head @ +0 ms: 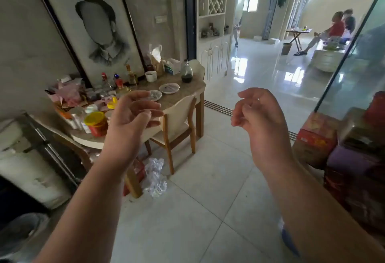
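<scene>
Both my forearms reach forward over a tiled floor. My left hand (130, 118) hangs in the air with relaxed, slightly spread fingers and holds nothing. It is in front of a cluttered table (177, 96). My right hand (258, 117) floats at the same height with its fingers loosely curled, and nothing is in it either. The two hands are apart, with bare floor showing between them.
A wooden chair (177, 121) is tucked under the table, which carries bottles, two plates (169, 88) and a yellow-lidded jar (95, 123). A framed portrait (89, 27) leans on the wall. Crumpled plastic (155, 176) lies on the floor. Stacked boxes (318, 139) stand at right by a glass panel. Two people sit far off.
</scene>
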Tool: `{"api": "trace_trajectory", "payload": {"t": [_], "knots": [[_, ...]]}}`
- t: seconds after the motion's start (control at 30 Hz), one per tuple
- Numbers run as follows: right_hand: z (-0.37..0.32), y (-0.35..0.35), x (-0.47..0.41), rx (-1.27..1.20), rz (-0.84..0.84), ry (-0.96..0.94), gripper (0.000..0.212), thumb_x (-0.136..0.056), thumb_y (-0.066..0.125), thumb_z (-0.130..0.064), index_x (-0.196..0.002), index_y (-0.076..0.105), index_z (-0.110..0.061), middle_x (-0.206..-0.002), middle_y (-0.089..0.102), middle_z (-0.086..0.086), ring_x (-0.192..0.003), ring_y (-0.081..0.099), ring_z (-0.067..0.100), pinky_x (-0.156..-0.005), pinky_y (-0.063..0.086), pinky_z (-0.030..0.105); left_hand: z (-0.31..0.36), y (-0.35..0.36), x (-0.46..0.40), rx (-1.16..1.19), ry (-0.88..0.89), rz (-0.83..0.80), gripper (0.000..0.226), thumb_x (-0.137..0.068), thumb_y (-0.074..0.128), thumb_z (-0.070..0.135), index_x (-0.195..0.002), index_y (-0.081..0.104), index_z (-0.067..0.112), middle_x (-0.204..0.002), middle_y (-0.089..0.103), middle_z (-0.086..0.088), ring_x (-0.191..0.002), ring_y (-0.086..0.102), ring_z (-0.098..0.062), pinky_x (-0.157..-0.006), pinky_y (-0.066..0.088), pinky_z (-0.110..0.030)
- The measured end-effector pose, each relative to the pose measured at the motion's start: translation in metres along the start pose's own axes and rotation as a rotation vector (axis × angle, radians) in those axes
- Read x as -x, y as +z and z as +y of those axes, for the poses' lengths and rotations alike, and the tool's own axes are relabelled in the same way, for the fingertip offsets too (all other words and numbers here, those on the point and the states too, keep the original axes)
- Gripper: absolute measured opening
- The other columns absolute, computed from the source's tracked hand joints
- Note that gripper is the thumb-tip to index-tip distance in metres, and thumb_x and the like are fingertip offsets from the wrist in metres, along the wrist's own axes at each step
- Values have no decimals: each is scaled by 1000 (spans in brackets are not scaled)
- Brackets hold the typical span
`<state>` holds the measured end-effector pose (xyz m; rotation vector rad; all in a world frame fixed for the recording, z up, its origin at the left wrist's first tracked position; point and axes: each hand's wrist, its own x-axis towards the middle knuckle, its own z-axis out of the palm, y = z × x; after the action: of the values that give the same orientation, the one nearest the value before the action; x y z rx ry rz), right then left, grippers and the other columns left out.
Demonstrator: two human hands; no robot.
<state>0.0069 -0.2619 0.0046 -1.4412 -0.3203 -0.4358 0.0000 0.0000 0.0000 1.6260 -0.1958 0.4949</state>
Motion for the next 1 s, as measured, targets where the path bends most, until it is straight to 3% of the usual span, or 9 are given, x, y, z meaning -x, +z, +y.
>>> {"api": "trace_trajectory", "payload": {"t": [0.2,0.37,0.5,0.63,0.77,1.0], "knots": [[64,-10,-68,-3,43,71,21,-95,49,4,-105,62,-10,-74,63,5,-72,59,27,-71,53,41,-65,35,-73,-1,-95,-66,35,-98,46,0,-127,58,18,-109,74,-4,-101,75,-19,-80,61,-27],[122,-8,-160,-2,96,88,21,-87,49,-7,-100,63,-15,-66,66,-7,-67,60,20,-66,54,30,-128,56,-179,16,-107,-93,38,-93,48,8,-124,59,25,-111,74,-2,-103,75,-21,-80,61,-30],[166,-15,-234,36,154,124,22,-90,48,-5,-100,65,-18,-68,68,-8,-67,64,15,-66,56,31,-175,84,-267,17,-155,-136,40,-90,48,11,-123,60,29,-111,74,3,-102,75,-19,-79,61,-30],[204,-34,-294,95,228,152,27,-97,46,1,-100,64,-20,-70,69,-9,-67,65,12,-68,58,33,-217,135,-342,9,-187,-215,39,-92,48,11,-127,59,28,-111,74,10,-102,74,-14,-79,62,-27],[234,-67,-348,61,325,172,23,-89,49,-5,-99,65,-19,-69,68,-9,-66,64,9,-66,58,30,-252,193,-400,20,-198,-263,38,-95,47,8,-114,60,39,-108,75,12,-99,75,-12,-75,61,-24],[320,-145,-463,113,394,197,27,-95,45,2,-101,64,-16,-69,69,-9,-66,64,9,-65,57,28,-330,314,-518,59,-213,-301,32,-92,47,10,-114,62,29,-105,76,3,-95,77,-19,-75,61,-27]]}}
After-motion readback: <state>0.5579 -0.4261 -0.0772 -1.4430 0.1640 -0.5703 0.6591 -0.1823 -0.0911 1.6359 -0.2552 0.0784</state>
